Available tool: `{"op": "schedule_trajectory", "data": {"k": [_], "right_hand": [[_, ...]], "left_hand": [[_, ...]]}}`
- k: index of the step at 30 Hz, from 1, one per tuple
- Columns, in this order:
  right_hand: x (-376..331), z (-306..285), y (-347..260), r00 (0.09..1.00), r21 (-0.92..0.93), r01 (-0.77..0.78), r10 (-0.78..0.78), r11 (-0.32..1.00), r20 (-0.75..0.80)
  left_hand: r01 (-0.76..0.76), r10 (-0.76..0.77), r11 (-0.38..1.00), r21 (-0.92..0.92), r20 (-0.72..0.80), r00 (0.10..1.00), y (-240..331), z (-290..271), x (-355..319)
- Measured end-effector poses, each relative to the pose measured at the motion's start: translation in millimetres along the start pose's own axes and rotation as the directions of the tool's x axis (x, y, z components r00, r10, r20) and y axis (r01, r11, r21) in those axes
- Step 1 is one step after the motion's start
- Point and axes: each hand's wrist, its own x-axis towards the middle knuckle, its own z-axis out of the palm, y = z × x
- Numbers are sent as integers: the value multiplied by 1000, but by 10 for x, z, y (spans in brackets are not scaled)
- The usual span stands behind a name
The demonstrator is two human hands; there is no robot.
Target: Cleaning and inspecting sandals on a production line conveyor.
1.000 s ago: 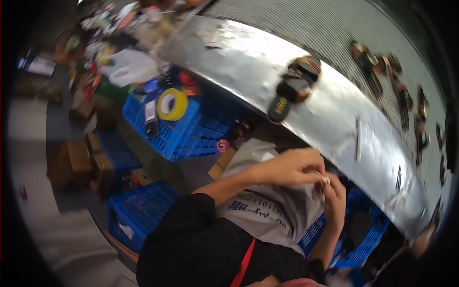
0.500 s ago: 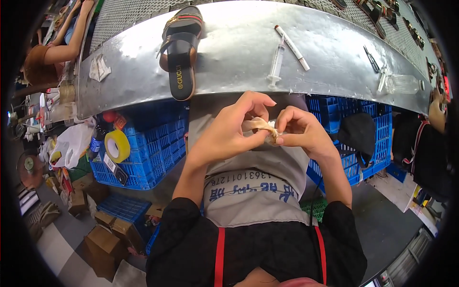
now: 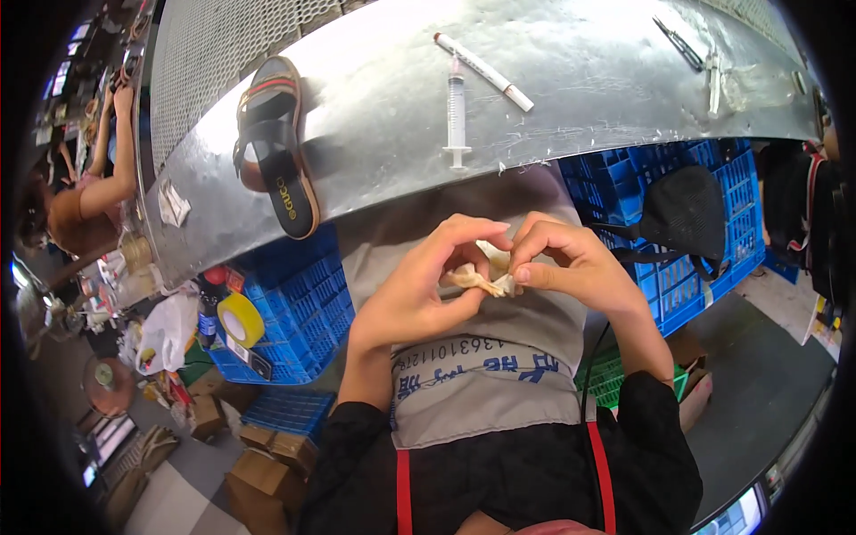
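Note:
Over the grey apron (image 3: 486, 379) on my lap, both hands work on a crumpled cream-white scrap (image 3: 477, 280) that looks like cloth or tissue. My left hand (image 3: 406, 294) curls around one side of it, thumb and fingers closed on it. At the other side my right hand (image 3: 575, 267) pinches its edge between thumb and fingertips. Part of the scrap is hidden by my fingers. On the metal table ahead lies a black slide sandal (image 3: 276, 152), left of my hands. Beyond them are a clear syringe (image 3: 456, 111) and a white marker pen (image 3: 489, 73) lying aslant.
Tweezers (image 3: 679, 45) and a clear bottle (image 3: 758, 87) lie at the table's far right. A crumpled white tissue (image 3: 173, 203) sits at its left. Blue crates stand under the table, one with yellow tape (image 3: 241, 319), another with a black bag (image 3: 682, 218). Another person (image 3: 89, 205) sits far left.
My view has turned, so the table things appear shifted. Both hands still grip the scrap, which now looks bunched differently, with a pale part rising between my fingers.

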Motion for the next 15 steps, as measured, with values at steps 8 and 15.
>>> {"op": "schedule_trajectory", "data": {"k": [8,15], "right_hand": [[-229,30,-2,956,-430,218,-280,876,-86],[-398,-181,158,922,-267,358,-383,895,-47]], "left_hand": [[98,-66,982,162,-193,979,144,386,96],[146,-141,989,35,-128,982,75,552,191]]}}
